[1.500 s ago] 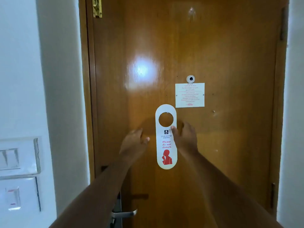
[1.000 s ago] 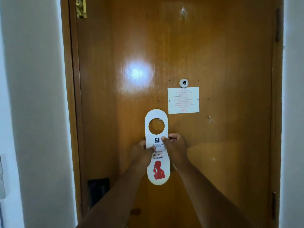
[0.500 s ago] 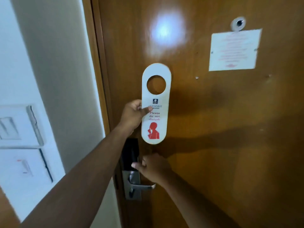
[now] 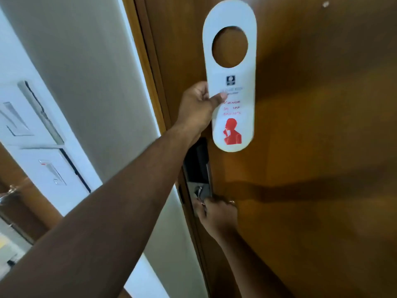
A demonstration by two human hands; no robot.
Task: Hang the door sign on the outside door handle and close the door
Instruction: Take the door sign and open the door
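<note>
A white door sign (image 4: 233, 82) with a round hole at its top and a red figure at its bottom is held upright in front of the brown wooden door (image 4: 311, 147). My left hand (image 4: 198, 106) pinches the sign's left edge at mid height. Lower down, my right hand (image 4: 217, 214) is closed around the metal door handle (image 4: 199, 192), which it mostly hides. A dark lock plate (image 4: 196, 162) sits just above the handle, at the door's left edge.
The wooden door frame (image 4: 150, 61) and a white wall (image 4: 86, 82) stand to the left. White switch plates (image 4: 32, 125) are mounted on the wall at far left. A brown wooden surface (image 4: 19, 201) shows at the lower left.
The view has come closer to the door and sign. My right hand, which had just reached the handle, now grips it. The left hand keeps holding the sign.
</note>
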